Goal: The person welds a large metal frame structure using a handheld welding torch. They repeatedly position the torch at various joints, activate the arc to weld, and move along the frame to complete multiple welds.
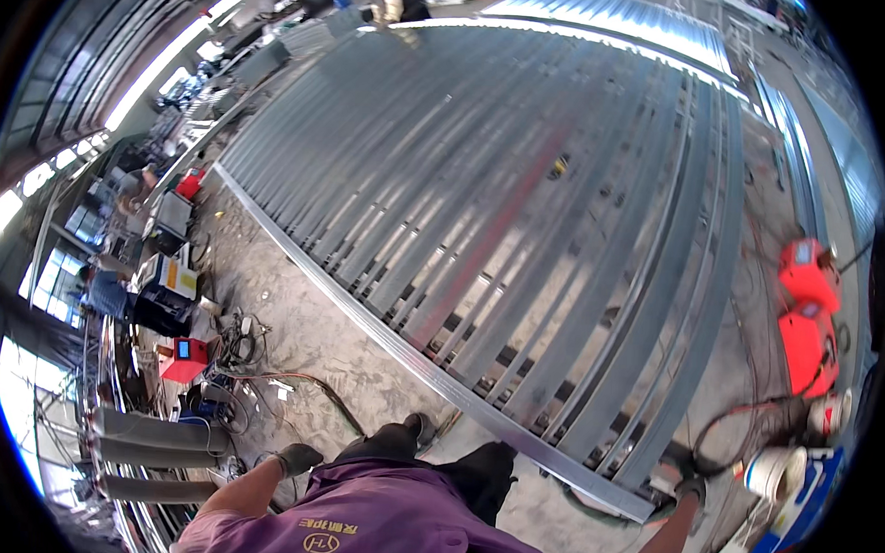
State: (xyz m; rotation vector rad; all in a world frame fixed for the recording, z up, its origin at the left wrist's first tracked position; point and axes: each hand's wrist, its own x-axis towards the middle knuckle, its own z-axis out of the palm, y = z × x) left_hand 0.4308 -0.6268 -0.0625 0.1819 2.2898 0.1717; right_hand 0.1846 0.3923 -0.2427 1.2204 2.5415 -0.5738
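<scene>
Big metal frame [522,231] lay flat on floor [304,320]. Right hand [690,487], gloved, rested at frame's near corner, grip unclear. Left hand [298,458], gloved, hung loosely curled, empty, over floor near cables [293,379].

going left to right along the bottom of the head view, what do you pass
grey pipes → small red machine → gloved left hand → purple shirt → corner of the metal frame → gloved right hand → white bucket → red machines
</scene>
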